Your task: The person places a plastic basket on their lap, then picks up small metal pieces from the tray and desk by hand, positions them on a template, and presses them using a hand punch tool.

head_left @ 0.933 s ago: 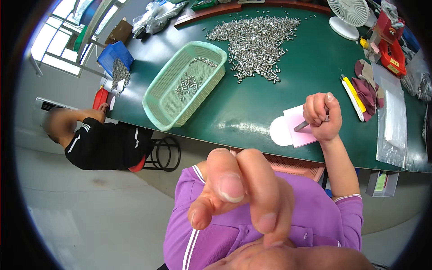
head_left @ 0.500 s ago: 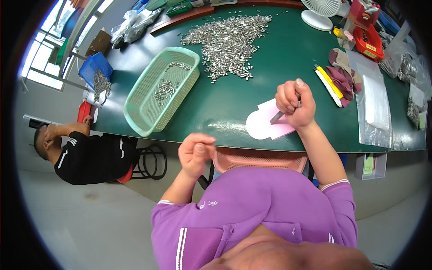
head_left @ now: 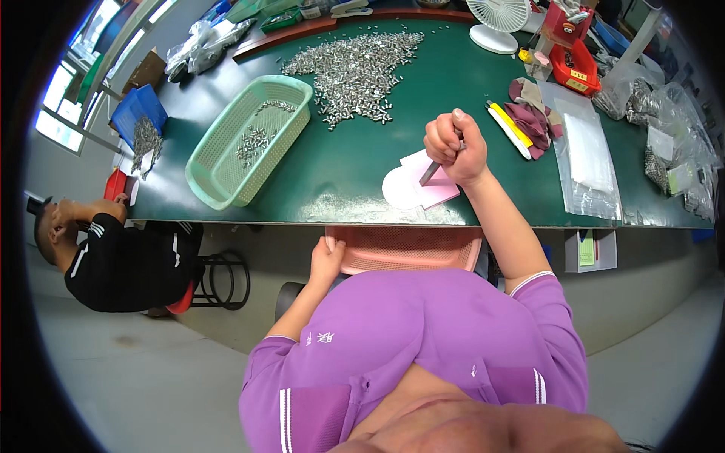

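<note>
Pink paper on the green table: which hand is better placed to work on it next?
Probably the right hand: it is near the pink paper, gripping a grey bar angled down toward it. The left hand is at a corner of the salmon perforated basket.

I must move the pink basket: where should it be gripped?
Grip the pink basket by its left and right rims, probably from the person's side: it is wide, the table hides its far part, and the left hand touches its left end.
</note>
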`<state>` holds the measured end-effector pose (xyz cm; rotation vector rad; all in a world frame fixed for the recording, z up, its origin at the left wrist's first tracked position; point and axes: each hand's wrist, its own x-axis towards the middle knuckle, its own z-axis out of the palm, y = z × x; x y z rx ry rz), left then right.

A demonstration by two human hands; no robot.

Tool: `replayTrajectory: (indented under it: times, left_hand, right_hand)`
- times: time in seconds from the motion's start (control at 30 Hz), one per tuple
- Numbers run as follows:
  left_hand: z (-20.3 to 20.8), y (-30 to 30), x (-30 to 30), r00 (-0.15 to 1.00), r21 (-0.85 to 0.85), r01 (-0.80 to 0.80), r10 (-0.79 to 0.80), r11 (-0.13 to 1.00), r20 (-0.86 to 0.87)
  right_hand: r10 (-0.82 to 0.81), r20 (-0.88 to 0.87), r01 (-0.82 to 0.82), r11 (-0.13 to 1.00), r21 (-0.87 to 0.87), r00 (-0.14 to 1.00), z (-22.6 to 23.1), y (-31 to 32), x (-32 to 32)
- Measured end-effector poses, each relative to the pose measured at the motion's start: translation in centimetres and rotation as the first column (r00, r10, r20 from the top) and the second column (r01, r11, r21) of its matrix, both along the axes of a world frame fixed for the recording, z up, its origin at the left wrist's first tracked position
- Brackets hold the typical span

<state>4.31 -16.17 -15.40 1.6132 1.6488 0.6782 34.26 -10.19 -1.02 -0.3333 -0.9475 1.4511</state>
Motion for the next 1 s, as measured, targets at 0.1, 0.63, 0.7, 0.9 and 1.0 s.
replayTrajectory:
  times: [0.1,0.63,0.7,0.9,1.0]
  left_hand:
    - [-1.5,-0.1,0.6,0.998,0.082,-0.060,0.057,0.995,0.033]
    - [-5.3,0.3,0.3,0.994,0.131,-0.074,0.063,0.989,0.088]
    - [-4.7,0.4,-0.1,0.998,-0.062,0.032,-0.028,0.998,0.061]
    - [-4.4,0.1,0.2,0.999,-0.086,-0.027,0.028,0.996,0.015]
    - [-1.8,0.4,-0.5,0.981,-0.092,0.105,-0.119,0.990,-0.155]
  right_hand:
    - [0.028,-0.009,-0.028,1.000,0.000,1.000,-0.2,0.4,0.4]
    - [0.110,-0.225,-0.131,0.988,-0.082,0.968,-1.6,1.6,1.5]
    - [0.088,-0.227,-0.113,0.989,-0.098,0.970,-1.5,1.6,1.6]
    - [0.023,-0.205,-0.052,0.989,-0.135,0.979,-1.1,1.4,1.5]
    - [0.034,-0.208,-0.065,0.988,-0.141,0.977,-0.9,1.1,1.3]
